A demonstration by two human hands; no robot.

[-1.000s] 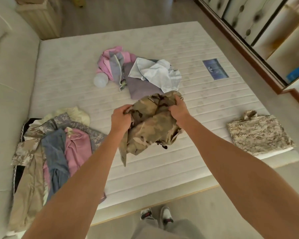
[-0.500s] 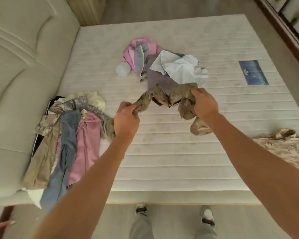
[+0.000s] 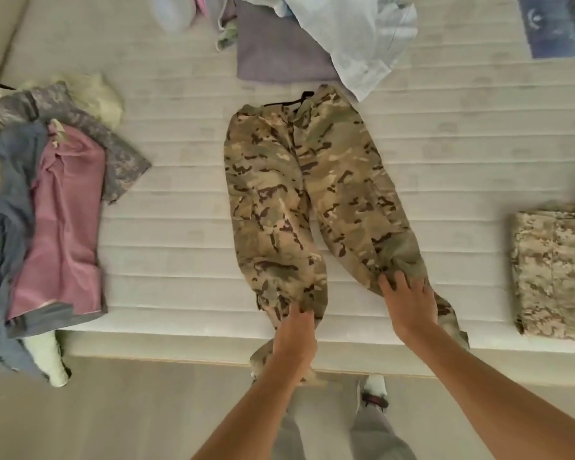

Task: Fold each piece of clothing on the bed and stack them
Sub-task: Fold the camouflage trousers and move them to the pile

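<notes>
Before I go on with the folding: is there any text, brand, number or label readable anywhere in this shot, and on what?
No text can be read.
Blue label on the mattress, top right: a pale logo-like mark shows, but it is too blurred to read, and the frame edge cuts it off.
Camouflage trousers, folded camouflage garment, and the pile of clothes at left: no visible tags or print.

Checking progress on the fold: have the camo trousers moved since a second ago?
Yes. The camo trousers, earlier bunched in the air above the mattress, now lie spread flat on it, cuffs toward its near edge under both hands.
</notes>
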